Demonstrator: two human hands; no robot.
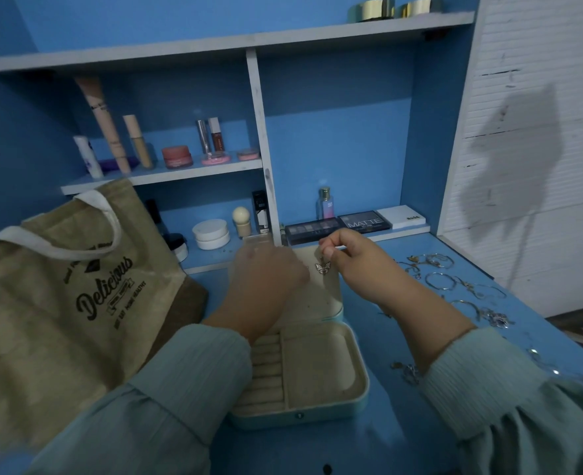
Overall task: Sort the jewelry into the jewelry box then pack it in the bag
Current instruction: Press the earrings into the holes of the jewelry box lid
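An open light-blue jewelry box [358, 382] with a cream lining sits in the middle of the blue table, its lid [321, 299] standing upright at the back. My right hand [348, 255] pinches a silver butterfly earring [323, 267] that dangles in front of the lid. My left hand [266, 275] rests against the lid's left side, fingers curled; what it grips is hidden. A tan "Delicious" tote bag [60, 303] lies at the left. Loose silver jewelry [454, 286] is spread on the table at the right.
Eyeshadow palettes [338, 226], a perfume bottle [326, 204], cream jars [211, 233] and other cosmetics fill the shelves behind the box. A white panelled wall [530, 149] bounds the right side. More small silver pieces [408, 370] lie near my right sleeve.
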